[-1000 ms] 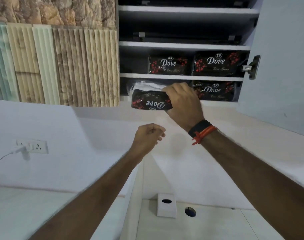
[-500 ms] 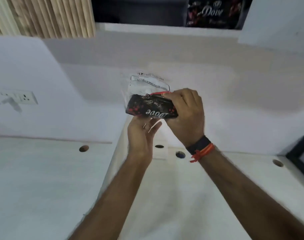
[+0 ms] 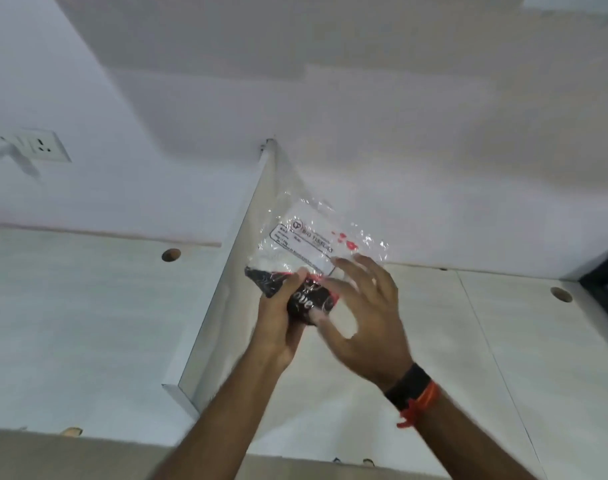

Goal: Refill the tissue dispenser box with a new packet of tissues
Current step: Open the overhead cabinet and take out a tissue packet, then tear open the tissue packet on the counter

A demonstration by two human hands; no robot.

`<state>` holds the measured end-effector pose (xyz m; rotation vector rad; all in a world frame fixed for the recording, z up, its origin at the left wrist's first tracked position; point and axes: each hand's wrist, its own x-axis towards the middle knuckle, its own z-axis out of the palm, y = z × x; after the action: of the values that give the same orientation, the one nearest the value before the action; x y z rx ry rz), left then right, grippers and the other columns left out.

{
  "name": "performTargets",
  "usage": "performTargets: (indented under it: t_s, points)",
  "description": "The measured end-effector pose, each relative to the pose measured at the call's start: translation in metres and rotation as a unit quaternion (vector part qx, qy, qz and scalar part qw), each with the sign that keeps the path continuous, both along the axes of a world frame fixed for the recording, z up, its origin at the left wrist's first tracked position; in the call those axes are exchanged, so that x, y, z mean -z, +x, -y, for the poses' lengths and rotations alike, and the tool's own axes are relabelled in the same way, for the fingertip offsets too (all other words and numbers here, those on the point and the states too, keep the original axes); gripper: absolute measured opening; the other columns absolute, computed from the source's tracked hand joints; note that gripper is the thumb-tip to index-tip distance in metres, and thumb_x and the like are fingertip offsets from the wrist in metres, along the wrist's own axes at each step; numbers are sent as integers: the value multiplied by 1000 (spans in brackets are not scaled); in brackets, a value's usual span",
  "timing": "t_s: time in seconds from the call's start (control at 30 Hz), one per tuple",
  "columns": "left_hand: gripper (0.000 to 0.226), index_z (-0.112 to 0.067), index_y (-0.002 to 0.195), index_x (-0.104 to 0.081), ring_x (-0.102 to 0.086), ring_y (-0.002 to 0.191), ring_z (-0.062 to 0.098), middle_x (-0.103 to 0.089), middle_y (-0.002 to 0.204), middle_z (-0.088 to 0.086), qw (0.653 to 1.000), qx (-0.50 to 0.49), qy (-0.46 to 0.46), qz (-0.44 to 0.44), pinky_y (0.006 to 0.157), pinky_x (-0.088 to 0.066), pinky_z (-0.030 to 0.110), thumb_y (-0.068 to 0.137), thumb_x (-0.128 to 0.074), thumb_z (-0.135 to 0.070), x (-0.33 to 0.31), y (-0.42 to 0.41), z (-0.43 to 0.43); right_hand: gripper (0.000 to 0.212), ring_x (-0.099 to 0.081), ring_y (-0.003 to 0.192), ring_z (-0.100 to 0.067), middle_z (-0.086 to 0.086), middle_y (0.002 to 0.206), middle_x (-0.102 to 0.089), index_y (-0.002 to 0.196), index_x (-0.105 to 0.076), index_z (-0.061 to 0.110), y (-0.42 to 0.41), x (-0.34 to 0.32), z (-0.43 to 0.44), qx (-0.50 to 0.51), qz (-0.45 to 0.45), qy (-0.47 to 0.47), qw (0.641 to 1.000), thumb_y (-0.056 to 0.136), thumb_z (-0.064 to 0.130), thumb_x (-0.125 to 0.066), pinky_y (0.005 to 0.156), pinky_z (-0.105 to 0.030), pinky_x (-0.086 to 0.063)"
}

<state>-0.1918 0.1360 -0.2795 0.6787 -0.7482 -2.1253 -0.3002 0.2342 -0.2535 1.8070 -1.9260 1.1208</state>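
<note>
I hold a tissue packet (image 3: 306, 237) in front of me, above the white desk. Its upper part is clear crinkled plastic with a white label, and its lower end is black with red print. My left hand (image 3: 278, 327) grips the black end from below and the left. My right hand (image 3: 364, 317), blurred and with its fingers spread, lies against the packet's right side, thumb under the black end. The tissue dispenser box is not in sight.
A white upright partition (image 3: 233, 271) divides the desk (image 3: 88, 323) and runs back to the wall. Round cable holes (image 3: 171, 254) sit in the desktop on both sides. A wall socket (image 3: 43, 145) with a plug is at far left. A dark frame (image 3: 607, 282) shows at the right edge.
The packet came down from the cupboard shelf to desk height. My left hand closed on its black end, the right hand's fingers spread, and my view tilted down past the cupboard.
</note>
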Motion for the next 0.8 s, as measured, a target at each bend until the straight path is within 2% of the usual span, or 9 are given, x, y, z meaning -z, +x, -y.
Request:
performTargets:
  t_s: [0.07,0.13,0.23,0.33,0.47,0.57,0.63,0.73,0.8]
  points:
    - [42,-8,109,-67,-67,101,30,-70,108,15,1000,-14,16,18,102,-48,54,72,-83,-18,14,7,-2,23,-55,122,-15,4,130,-63,114,-71,15,-20,-10,-4,10,81,-59,995,91,15,-66,108,-32,-39]
    - [40,-11,118,-67,-65,114,33,-70,122,15,999,4,13,35,105,-45,55,79,-75,-9,26,13,-3,27,-63,105,-10,8,119,-66,114,-70,19,-43,-24,-2,25,188,-41,981,95,3,-59,91,-19,-46]
    - [35,-15,116,-70,-66,115,32,-71,123,15,998,38,3,55,102,-48,51,84,-66,-1,37,20,-7,31,-69,82,-15,9,95,-73,105,-72,25,-68,-29,9,-8,300,82,950,94,0,-57,76,-25,-55]
    - [36,-11,118,-69,-67,114,33,-71,121,16,995,67,-13,75,98,-51,45,84,-65,0,47,25,-11,16,-68,69,-14,0,88,-75,98,-76,11,-70,-14,12,-48,405,151,901,91,1,-66,66,-25,-57]
    - [45,-10,122,-66,-68,112,35,-72,120,17,987,98,-24,123,97,-53,48,77,-70,-6,58,34,-15,15,-71,74,-15,-7,99,-77,100,-77,11,-64,9,2,-59,473,190,858,86,5,-73,65,-23,-56]
    - [52,-13,124,-64,-69,110,34,-73,118,15,981,113,-26,157,98,-52,49,73,-74,-10,66,40,-17,30,-74,88,-11,-4,112,-76,113,-73,11,-66,21,-7,-75,519,247,815,84,8,-76,73,-19,-55]
    - [54,-13,124,-64,-70,109,33,-74,117,14,977,123,-29,174,97,-53,48,71,-76,-11,69,42,-18,38,-74,98,-14,-3,118,-74,122,-68,11,-67,29,-12,-101,530,290,790,84,7,-76,80,-22,-56]
    - [51,-15,117,-67,-72,104,30,-76,112,12,972,141,-32,188,93,-54,44,68,-78,-9,73,41,-22,43,-72,107,-18,-1,117,-75,123,-66,15,-64,41,-16,-120,516,335,780,83,10,-79,91,-32,-58]
    - [49,-15,115,-68,-72,103,30,-76,111,11,970,149,-29,190,92,-55,43,67,-78,-7,75,38,-26,42,-72,106,-17,1,114,-76,121,-66,17,-61,46,-17,-122,501,348,783,82,15,-80,90,-34,-59]
